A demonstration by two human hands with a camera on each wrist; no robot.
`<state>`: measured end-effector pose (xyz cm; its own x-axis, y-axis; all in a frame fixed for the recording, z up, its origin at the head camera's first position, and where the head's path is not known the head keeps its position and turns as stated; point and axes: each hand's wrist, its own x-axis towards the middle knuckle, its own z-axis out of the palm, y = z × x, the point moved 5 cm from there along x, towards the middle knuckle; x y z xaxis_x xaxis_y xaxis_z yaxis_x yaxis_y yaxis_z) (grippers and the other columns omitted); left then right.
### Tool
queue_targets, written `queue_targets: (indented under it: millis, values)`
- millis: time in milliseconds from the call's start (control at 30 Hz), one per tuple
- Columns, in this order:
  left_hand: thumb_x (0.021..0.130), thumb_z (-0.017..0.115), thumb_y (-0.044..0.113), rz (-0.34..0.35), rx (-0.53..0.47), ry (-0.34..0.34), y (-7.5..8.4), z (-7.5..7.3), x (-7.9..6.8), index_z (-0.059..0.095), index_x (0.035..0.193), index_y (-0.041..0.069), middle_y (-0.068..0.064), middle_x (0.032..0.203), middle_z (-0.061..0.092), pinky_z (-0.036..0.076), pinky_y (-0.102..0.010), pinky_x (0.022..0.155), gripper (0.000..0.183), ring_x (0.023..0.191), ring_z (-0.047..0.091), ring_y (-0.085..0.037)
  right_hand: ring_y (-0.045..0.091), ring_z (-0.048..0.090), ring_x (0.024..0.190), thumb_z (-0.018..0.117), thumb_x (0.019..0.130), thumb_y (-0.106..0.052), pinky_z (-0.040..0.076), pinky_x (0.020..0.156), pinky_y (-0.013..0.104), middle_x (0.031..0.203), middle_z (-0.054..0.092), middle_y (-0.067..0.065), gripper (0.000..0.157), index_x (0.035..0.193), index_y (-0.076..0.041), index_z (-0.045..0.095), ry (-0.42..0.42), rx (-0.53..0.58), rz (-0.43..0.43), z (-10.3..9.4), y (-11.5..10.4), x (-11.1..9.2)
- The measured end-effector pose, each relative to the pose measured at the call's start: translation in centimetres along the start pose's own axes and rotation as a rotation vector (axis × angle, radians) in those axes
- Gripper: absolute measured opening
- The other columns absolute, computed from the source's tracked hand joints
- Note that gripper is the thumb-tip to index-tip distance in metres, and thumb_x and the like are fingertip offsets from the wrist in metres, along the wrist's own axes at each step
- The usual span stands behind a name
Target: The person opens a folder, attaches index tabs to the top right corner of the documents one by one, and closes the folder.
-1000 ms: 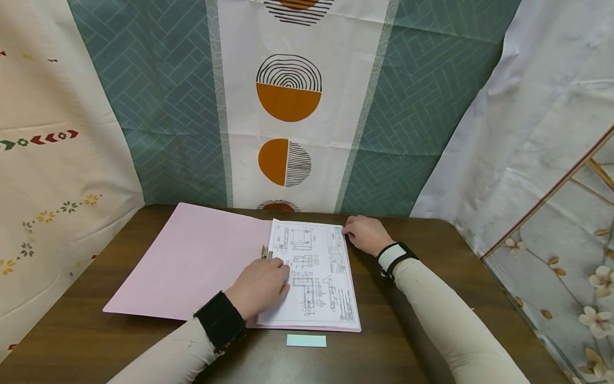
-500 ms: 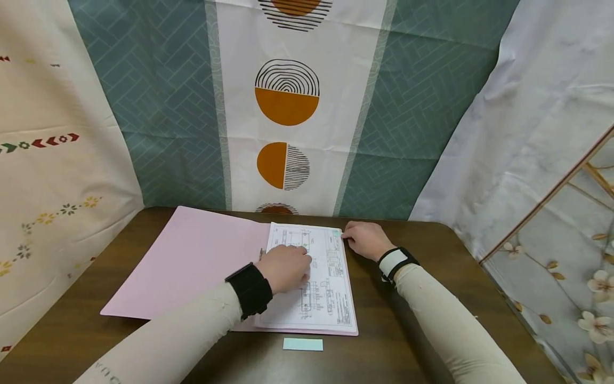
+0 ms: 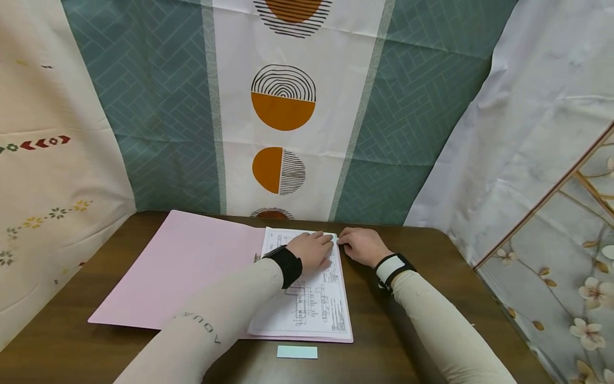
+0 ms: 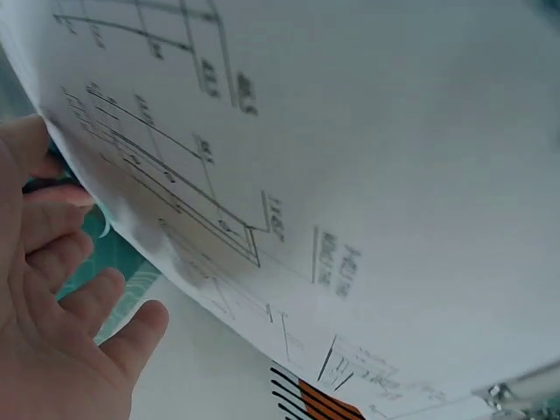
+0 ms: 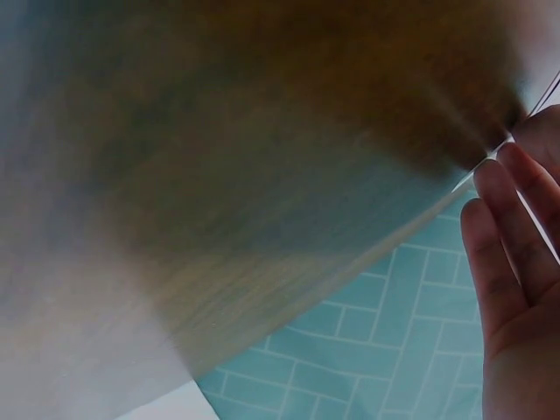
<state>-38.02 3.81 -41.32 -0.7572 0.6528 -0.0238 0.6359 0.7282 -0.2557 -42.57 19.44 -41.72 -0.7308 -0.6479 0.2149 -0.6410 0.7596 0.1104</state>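
White paper sheet printed with fine black technical drawings (image 3: 316, 312): lying on the right half of an open pink folder (image 3: 192, 272), long side upright, a little folder edge showing below and at right. Small metal clip (image 3: 257, 257) at the sheet's left edge, by the fold.

Left hand (image 3: 313, 252) over the sheet's upper right part, fingers loosely extended and slightly spread. Right hand (image 3: 363, 246) at the sheet's upper right corner, thumb and fingertips close together at the edge; cannot tell whether they pinch it.

Pale blue paper strip (image 3: 297, 352) just below the folder, on a dark brown wooden table (image 3: 379, 346). Behind: hanging cloth, white centre with orange-and-black circles (image 3: 283, 112), green side panels (image 3: 403, 138).
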Motion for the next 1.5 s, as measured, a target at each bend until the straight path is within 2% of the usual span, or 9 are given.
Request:
queue_targets:
  millis: [133, 300, 633, 900, 1033, 1200, 1367, 1500]
  values:
    - [0.116, 0.051, 0.052, -0.002, -0.013, -0.014, 0.0, 0.0, 0.2, 0.048, 0.168, 0.015, -0.001, 0.175, 0.042, 0.039, -0.044, 0.125, 0.064, 0.160, 0.040, -0.025, 0.023, 0.076, 0.109, 0.079, 0.100, -0.007, 0.061, 0.096, 0.043, 0.121, 0.077, 0.004, 0.024, 0.122, -0.010, 0.085, -0.005, 0.008, -0.001, -0.2, -0.1, 0.0]
    - [0.116, 0.050, 0.052, -0.005, -0.051, -0.009, 0.0, 0.0, 0.2, 0.050, 0.166, 0.014, -0.003, 0.172, 0.046, 0.040, -0.047, 0.124, 0.063, 0.158, 0.043, -0.028, 0.022, 0.076, 0.107, 0.077, 0.100, -0.007, 0.061, 0.096, 0.042, 0.119, 0.077, 0.004, 0.025, 0.123, -0.011, 0.085, -0.012, 0.016, 0.004, -0.1, -0.1, 0.2]
    - [0.117, 0.048, 0.052, -0.059, -0.144, -0.042, -0.4, 0.3, 0.8, 0.048, 0.167, 0.014, -0.003, 0.172, 0.046, 0.035, -0.050, 0.127, 0.063, 0.161, 0.038, -0.027, 0.021, 0.076, 0.101, 0.077, 0.099, -0.007, 0.062, 0.091, 0.041, 0.114, 0.077, 0.002, 0.025, 0.123, -0.011, 0.085, -0.009, 0.009, 0.017, 0.3, -0.1, -0.1]
    - [0.115, 0.048, 0.058, -0.140, -0.187, -0.067, -1.5, 2.7, 3.0, 0.045, 0.169, 0.016, 0.000, 0.174, 0.043, 0.031, -0.051, 0.129, 0.069, 0.162, 0.035, -0.025, 0.021, 0.076, 0.102, 0.079, 0.098, -0.006, 0.062, 0.091, 0.041, 0.113, 0.077, 0.003, 0.025, 0.122, -0.012, 0.085, 0.008, 0.011, 0.013, 0.1, -0.1, -0.2]
    - [0.115, 0.049, 0.058, -0.162, -0.181, -0.054, -1.6, 2.3, 2.9, 0.050, 0.167, 0.015, -0.001, 0.172, 0.046, 0.034, -0.051, 0.128, 0.067, 0.160, 0.039, -0.025, 0.022, 0.076, 0.102, 0.079, 0.098, -0.006, 0.062, 0.090, 0.041, 0.113, 0.077, 0.003, 0.025, 0.122, -0.012, 0.085, 0.006, 0.011, 0.014, 0.1, -0.1, -0.1]
    - [0.116, 0.051, 0.052, -0.132, -0.151, -0.039, -1.2, 1.2, 1.9, 0.052, 0.165, 0.014, -0.002, 0.170, 0.049, 0.038, -0.051, 0.125, 0.062, 0.159, 0.041, -0.026, 0.022, 0.076, 0.102, 0.078, 0.099, -0.006, 0.062, 0.091, 0.041, 0.114, 0.077, 0.003, 0.025, 0.123, -0.012, 0.085, -0.012, 0.021, 0.022, 0.2, 0.0, -0.1]
    - [0.117, 0.051, 0.046, -0.044, -0.093, -0.014, -0.6, 0.5, 1.3, 0.053, 0.165, 0.015, 0.000, 0.170, 0.049, 0.040, -0.053, 0.124, 0.057, 0.160, 0.039, -0.026, 0.022, 0.075, 0.100, 0.077, 0.099, -0.006, 0.062, 0.091, 0.042, 0.113, 0.077, 0.003, 0.026, 0.123, -0.011, 0.085, -0.016, 0.029, 0.031, -0.2, -0.1, 0.0]
    - [0.117, 0.050, 0.047, 0.003, -0.100, -0.024, -0.4, 0.2, 0.9, 0.050, 0.167, 0.016, 0.000, 0.173, 0.045, 0.039, -0.054, 0.124, 0.059, 0.161, 0.038, -0.027, 0.022, 0.075, 0.100, 0.076, 0.100, -0.006, 0.062, 0.091, 0.042, 0.113, 0.076, 0.003, 0.026, 0.124, -0.010, 0.084, -0.035, 0.032, 0.035, -0.2, -0.1, 0.1]
